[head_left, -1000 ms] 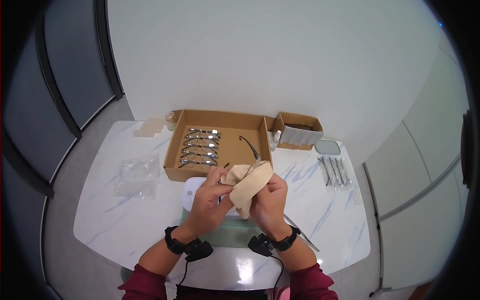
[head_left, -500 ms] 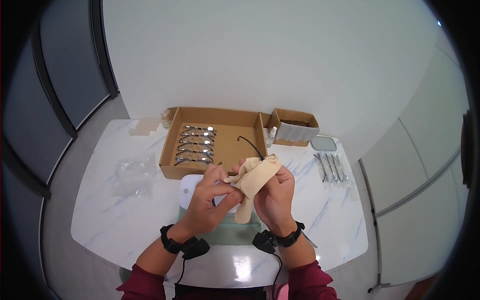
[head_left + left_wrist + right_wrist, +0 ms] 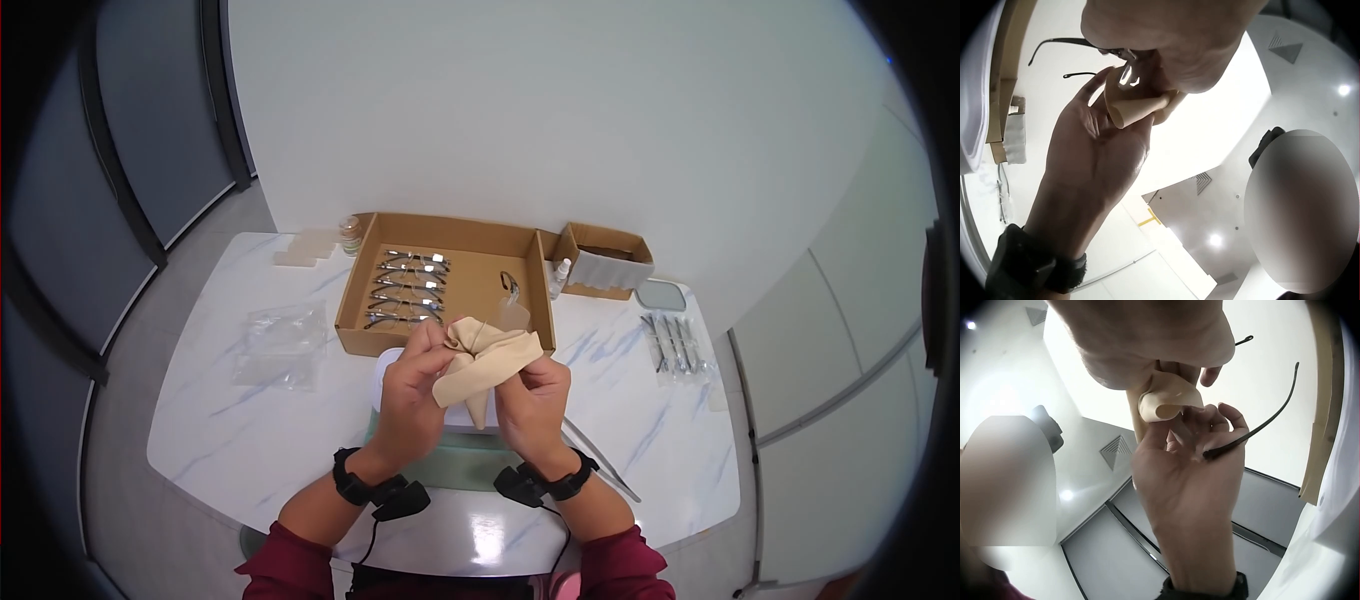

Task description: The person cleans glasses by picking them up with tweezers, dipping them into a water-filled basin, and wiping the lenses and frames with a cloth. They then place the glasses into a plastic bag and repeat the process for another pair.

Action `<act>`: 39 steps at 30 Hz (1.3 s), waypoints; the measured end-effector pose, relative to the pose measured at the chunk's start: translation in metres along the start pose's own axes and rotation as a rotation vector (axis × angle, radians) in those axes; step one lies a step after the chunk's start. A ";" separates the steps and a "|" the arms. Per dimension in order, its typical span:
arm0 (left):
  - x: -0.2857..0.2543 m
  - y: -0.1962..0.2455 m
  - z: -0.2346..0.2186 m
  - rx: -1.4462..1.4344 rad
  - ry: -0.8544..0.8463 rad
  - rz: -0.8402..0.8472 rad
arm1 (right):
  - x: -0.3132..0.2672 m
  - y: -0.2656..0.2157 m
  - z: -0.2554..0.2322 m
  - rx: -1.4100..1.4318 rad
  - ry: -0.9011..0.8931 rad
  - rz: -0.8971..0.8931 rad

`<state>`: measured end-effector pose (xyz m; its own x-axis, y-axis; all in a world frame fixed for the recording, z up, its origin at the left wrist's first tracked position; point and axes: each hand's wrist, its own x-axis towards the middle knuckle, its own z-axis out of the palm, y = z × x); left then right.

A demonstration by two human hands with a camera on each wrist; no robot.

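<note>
In the head view my left hand (image 3: 413,400) and right hand (image 3: 535,410) meet over the near edge of the box, with a beige cloth (image 3: 487,368) bunched between them. A pair of eyeglasses is partly wrapped in it. One clear lens (image 3: 514,317) and a dark temple (image 3: 509,284) stick out beyond the cloth. My left hand grips the eyeglasses at their left side, its fingertips at the cloth. The right hand pinches the cloth around the lens area. In the right wrist view a dark temple (image 3: 1260,430) curves out past the left palm. Most of the frame is hidden.
A cardboard box (image 3: 447,219) holds a column of several eyeglasses (image 3: 410,287). Behind my hands lie a white tray (image 3: 388,367) and green cloth (image 3: 450,465). To the right are a small carton (image 3: 600,262), spray bottle (image 3: 560,275) and bagged glasses (image 3: 680,345); clear bags (image 3: 285,345) lie left.
The eyeglasses have turned in my hands: the projecting temple looks shorter, and a clear lens shows beside the cloth. The cloth has shifted left and been refolded, and my hands are closer together.
</note>
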<state>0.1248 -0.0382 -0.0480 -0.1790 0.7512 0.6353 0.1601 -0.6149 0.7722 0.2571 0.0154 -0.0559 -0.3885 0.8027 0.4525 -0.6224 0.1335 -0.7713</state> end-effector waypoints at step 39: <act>0.002 0.015 0.003 -0.631 0.118 -0.472 | 0.008 -0.006 -0.009 -0.128 -0.199 0.349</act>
<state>0.1296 -0.0453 -0.0356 -0.1985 0.9576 0.2089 -0.5317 -0.2842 0.7978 0.2634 0.0262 -0.0519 -0.6927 0.6862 0.2219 -0.3456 -0.0457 -0.9373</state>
